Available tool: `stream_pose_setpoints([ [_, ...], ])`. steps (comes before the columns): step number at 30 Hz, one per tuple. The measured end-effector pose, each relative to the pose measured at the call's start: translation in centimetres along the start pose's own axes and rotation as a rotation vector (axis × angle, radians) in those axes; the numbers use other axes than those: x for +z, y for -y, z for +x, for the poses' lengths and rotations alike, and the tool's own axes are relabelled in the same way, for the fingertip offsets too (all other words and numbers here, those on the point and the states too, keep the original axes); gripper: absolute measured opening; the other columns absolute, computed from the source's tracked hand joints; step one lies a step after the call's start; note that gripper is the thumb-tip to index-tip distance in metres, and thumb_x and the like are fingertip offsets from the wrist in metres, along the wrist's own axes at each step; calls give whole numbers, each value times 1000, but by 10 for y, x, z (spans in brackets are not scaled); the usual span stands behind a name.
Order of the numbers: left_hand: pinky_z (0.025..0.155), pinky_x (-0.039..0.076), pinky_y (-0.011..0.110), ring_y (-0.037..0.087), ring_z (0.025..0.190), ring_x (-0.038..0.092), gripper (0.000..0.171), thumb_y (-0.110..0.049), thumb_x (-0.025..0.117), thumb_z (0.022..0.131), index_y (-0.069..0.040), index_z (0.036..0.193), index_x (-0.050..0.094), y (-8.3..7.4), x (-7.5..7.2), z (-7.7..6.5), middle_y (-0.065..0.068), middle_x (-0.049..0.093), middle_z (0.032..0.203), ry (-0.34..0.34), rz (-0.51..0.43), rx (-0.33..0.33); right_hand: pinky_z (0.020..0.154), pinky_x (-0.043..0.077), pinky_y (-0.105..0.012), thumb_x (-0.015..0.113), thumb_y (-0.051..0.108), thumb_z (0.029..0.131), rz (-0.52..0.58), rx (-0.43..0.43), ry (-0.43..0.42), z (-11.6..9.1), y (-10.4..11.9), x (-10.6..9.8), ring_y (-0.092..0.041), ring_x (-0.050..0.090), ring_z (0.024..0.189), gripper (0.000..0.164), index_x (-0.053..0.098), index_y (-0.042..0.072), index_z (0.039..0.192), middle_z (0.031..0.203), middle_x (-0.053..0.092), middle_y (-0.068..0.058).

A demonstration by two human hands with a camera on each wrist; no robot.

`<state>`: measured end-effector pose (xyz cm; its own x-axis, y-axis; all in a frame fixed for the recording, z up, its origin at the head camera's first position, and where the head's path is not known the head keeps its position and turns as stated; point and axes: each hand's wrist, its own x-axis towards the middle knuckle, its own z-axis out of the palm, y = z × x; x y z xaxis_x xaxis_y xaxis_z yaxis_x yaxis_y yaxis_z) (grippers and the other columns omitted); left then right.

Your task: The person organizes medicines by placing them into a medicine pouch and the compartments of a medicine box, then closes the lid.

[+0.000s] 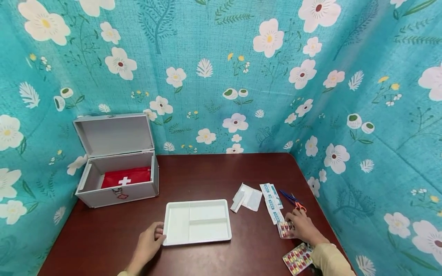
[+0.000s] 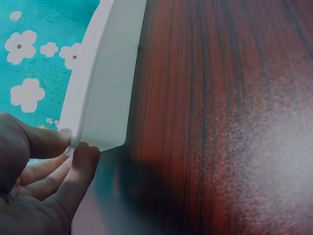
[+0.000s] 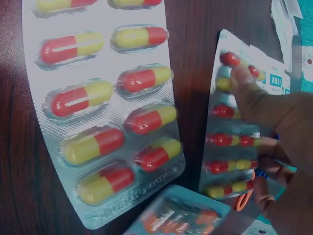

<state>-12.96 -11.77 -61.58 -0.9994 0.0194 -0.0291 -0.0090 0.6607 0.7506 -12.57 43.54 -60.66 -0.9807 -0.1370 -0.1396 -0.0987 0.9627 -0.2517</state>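
Note:
At its near left corner, my left hand (image 1: 148, 242) pinches the rim of a white divided tray (image 1: 178, 226), thumb on one side and fingertips on the other in the left wrist view. My right hand (image 1: 304, 227) holds a blister pack of red and yellow capsules (image 3: 226, 153) by its side edge, the thumb lying over the top blisters and fingers at the far edge. A second capsule blister pack (image 1: 296, 259) lies nearer me, beside the right forearm. Part of a third pack with orange contents (image 3: 181, 218) shows in the right wrist view.
Small white and blue packets (image 1: 272, 201) lie beyond the right hand, next to orange-handled scissors (image 1: 299, 207). White gauze-like pieces (image 1: 253, 198) rest right of the tray. An open grey case (image 1: 119, 199) with a red white-crossed pouch (image 1: 138, 177) stands at back left. Floral curtains (image 1: 207, 96) border the table.

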Motion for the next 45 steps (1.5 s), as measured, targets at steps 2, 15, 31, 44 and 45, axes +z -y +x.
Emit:
stream_pose_setpoints([
  [2,70,54,25,13,75,69,36,3,74,80,4,115,64,1,1,-1,7,73,88,0,9,3,64,36,-38,87,23,72,2,-14,9,0,-1,-2,-20,41,86,33,61,19,92,87,48,2],
  [15,72,55,29,15,75,70,35,3,74,80,4,114,64,2,-4,0,7,73,88,-22,-7,23,61,47,-23,72,6,87,239,-268,-92,20,12,-30,2,50,71,17,66,20,93,83,62,10],
  [31,69,53,27,14,72,68,34,3,75,79,5,111,66,0,-7,2,5,71,83,-15,-14,-1,59,49,-20,74,9,87,383,-328,-137,50,81,-36,4,55,69,19,76,4,105,91,75,-5],
  [44,66,50,24,9,70,64,34,1,76,79,3,112,66,0,-5,4,4,70,83,-12,-27,-8,64,51,-20,76,9,84,456,-474,-54,80,158,-14,2,60,73,17,74,7,101,81,73,-1],
  [45,66,50,23,9,70,64,34,1,76,79,3,112,66,1,-5,4,4,70,83,-10,-30,-11,63,51,-20,76,9,84,455,-484,-51,81,163,-12,2,60,73,17,75,7,101,81,73,-2],
])
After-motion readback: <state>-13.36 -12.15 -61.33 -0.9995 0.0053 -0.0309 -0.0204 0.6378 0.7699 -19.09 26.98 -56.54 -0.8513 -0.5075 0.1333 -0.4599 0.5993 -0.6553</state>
